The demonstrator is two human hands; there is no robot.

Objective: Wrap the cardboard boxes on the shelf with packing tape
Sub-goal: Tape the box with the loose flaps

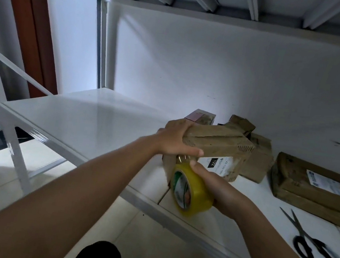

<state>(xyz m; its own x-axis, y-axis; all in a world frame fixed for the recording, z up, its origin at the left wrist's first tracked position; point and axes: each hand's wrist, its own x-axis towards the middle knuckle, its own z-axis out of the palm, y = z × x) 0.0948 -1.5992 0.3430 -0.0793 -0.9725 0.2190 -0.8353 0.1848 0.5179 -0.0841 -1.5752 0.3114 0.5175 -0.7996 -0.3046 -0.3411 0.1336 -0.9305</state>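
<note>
Cardboard box [216, 144], brown and creased, sits near the white metal shelf's [80, 115] front edge; my left hand [174, 138] grips its end while my right hand [216, 183] clutches the yellow tape roll [191, 189] against it. Wrapping looks barely begun; other brown parcels [312, 187] wait, and black-handled scissors [311, 242] lie unused.

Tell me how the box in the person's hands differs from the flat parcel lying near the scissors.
The held box is chunky and stands tipped up under the left hand; the flat parcel is thin and lies flat, untouched. The held box has the tape roll in the right hand against it; no tape roll is at the flat parcel. Both are worn brown cardboard with white labels.
</note>
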